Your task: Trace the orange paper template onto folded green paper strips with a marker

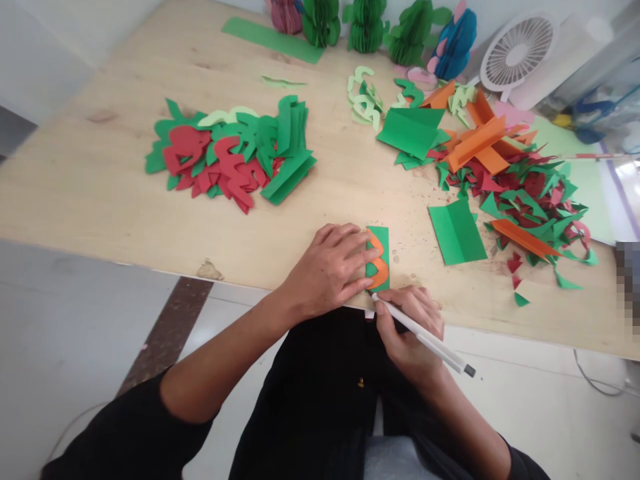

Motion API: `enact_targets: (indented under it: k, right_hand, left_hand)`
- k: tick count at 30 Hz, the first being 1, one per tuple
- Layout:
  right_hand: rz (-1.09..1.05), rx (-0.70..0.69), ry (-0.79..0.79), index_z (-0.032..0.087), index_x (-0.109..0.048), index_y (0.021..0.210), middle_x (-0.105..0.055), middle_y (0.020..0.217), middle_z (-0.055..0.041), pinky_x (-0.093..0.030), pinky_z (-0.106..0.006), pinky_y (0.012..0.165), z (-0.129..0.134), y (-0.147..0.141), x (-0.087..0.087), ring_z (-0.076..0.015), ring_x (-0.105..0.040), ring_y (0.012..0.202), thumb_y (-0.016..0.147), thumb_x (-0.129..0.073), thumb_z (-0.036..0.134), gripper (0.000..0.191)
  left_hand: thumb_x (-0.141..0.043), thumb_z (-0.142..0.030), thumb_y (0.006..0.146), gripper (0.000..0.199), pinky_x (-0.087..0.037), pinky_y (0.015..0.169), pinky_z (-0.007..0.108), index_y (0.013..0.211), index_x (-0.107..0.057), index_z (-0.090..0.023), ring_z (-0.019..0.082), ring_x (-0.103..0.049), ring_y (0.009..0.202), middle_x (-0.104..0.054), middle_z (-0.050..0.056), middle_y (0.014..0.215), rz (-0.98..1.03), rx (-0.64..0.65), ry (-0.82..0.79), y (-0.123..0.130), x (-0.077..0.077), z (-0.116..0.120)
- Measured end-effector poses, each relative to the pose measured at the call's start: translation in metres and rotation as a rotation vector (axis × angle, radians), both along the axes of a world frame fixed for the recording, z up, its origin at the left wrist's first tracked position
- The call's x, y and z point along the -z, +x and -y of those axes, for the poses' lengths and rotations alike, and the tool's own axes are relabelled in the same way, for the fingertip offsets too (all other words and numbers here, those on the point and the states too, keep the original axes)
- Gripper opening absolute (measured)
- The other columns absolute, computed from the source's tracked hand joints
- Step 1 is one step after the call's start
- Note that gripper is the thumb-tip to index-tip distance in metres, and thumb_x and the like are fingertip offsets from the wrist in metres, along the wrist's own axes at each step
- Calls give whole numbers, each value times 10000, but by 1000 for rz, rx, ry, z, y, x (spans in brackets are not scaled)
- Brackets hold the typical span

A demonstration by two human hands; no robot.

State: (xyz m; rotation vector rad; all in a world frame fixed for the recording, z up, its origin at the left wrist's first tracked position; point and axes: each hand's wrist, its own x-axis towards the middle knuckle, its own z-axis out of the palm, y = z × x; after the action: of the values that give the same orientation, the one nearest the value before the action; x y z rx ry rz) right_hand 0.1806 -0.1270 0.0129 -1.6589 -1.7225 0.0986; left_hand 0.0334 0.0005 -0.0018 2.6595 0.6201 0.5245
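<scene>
Near the table's front edge lies a small green paper piece (pixel 384 240) with an orange curvy paper cutout (pixel 382 272) on top. My left hand (pixel 330 270) presses both down from the left, its fingers stretched out and covering part of them. A white pen (pixel 430 341) with a dark end is gripped in my right hand (pixel 413 333). Its tip meets the lower edge of the green piece, close to my left fingertips; any drawn line is too small to make out.
Red and green paper cutouts (pixel 235 157) are heaped at left. On the right lie a folded green sheet (pixel 457 232), orange strips (pixel 477 143) and many scraps (pixel 530 200). Honeycomb paper figures (pixel 367 27) and a white fan (pixel 519 53) stand at the back.
</scene>
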Motion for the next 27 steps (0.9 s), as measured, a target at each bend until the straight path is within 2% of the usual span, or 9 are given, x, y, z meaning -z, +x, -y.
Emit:
enact_targets:
  k: [27]
  right_hand:
    - [-17,104,29,217,-600,800,-674,668,6,-473,-284,624,-2,5,-6,-144,-611,594,855,-572,127,109]
  left_hand:
    - [-550,-357,935,348,-322,1090,491,1241,-609,-201,305,-438,1297,-566,109,1347,12,1,7,0,1,0]
